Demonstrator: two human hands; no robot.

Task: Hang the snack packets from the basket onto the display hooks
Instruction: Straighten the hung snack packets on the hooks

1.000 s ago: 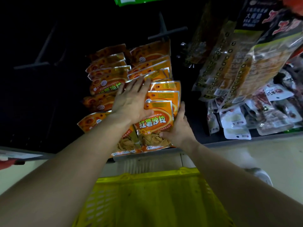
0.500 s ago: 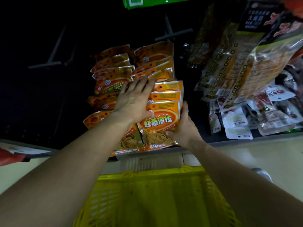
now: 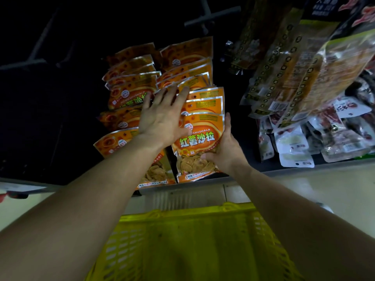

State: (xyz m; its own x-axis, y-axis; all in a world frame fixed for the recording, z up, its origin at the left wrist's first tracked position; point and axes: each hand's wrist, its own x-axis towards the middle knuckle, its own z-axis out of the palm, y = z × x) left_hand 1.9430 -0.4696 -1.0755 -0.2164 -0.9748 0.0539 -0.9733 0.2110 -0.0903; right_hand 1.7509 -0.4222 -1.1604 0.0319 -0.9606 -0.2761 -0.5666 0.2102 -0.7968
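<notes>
Orange snack packets hang in two columns on the dark display wall. My right hand [image 3: 222, 151] grips the lower right edge of the front orange packet [image 3: 199, 145] in the right column. My left hand [image 3: 163, 116] lies flat with fingers spread on the packets between the two columns, its thumb touching the front packet's top left. The left column of orange packets [image 3: 129, 94] hangs beside it. The yellow basket [image 3: 194, 240] sits below my arms; its inside looks bare in the part that shows. The hooks under the packets are hidden.
Brown-and-gold long packets [image 3: 288, 78] and white-and-red packets [image 3: 300, 147] hang at the right. Bare dark hook arms [image 3: 211, 15] jut out above the orange packets and at the upper left. A pale floor strip [image 3: 324, 183] runs under the shelf edge.
Both hands stay on the right column; my left hand has slid slightly up and spread, while the front packet has settled a little lower against the stack.
</notes>
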